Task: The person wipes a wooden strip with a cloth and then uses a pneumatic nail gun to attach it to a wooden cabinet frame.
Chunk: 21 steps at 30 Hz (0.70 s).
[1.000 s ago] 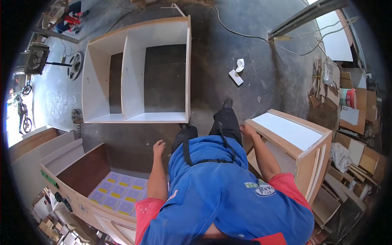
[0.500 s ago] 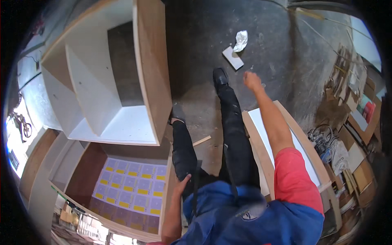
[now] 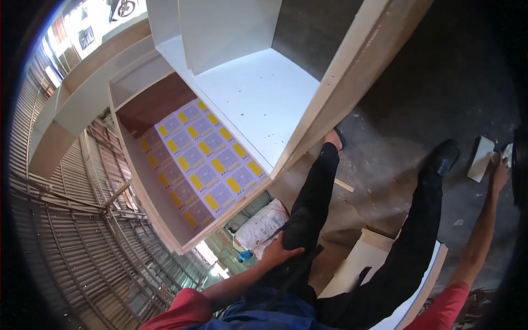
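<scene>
At the far right, my right hand (image 3: 499, 171) reaches down to the floor, its fingers closed on a crumpled silvery-white wrapper (image 3: 509, 152). A pale rectangular block (image 3: 481, 159) lies on the floor just left of those fingers. My left hand (image 3: 280, 252) rests on my left knee, holding nothing, with the thumb spread from the fingers. A large wooden cabinet with a white interior (image 3: 247, 88) stands ahead of that knee. Part of the right hand's grip is small and near the picture's dark rim.
A second open wooden box (image 3: 154, 212), lined with yellow-and-violet patterned sheet, stands at the left. Below it lies a white sack (image 3: 261, 224). A thin wood strip (image 3: 344, 185) lies on the floor between my feet. White-faced panels (image 3: 357, 261) sit beneath my right leg.
My view has swung left and tilted. My right hand has moved from above the floor down to the wrapper and now grips it. My left hand stays at the knee.
</scene>
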Available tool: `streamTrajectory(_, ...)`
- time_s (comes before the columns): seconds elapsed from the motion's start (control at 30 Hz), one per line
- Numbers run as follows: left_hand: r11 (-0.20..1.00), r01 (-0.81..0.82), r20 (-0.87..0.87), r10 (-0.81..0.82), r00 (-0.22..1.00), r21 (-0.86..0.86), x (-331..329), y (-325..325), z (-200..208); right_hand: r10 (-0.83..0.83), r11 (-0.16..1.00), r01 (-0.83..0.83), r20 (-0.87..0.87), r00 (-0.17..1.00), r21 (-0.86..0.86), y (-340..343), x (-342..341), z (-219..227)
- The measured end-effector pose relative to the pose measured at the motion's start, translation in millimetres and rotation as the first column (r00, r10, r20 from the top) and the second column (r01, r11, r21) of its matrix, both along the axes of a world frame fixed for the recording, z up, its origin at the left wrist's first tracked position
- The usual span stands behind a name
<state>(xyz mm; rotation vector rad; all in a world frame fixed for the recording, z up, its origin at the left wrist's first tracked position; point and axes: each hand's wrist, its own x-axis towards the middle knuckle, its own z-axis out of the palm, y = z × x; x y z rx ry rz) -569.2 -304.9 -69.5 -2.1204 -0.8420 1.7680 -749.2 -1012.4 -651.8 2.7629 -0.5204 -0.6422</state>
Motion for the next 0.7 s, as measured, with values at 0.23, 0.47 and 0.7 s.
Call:
streamTrajectory(0.23,0.864,-0.317,-0.293,0.209,0.933,-0.392,34.2,104.3,6.7,-0.468,0.749,0.421,-0.041,0.883,0.512,-22.6,6.0,80.4)
streamTrajectory(0.47,0.888,0.008,0.845,0.434,0.313,-0.459,367.9,199.2,-49.1,-0.522,0.359,0.502,-0.276,0.807,0.787,134.6,58.6,370.0)
streamTrajectory(0.7,0.842,-0.255,0.828,0.526,0.192,-0.476,530.1,198.6,-135.9,-0.763,0.405,0.451,0.022,0.646,0.795,322.3,42.8,584.2)
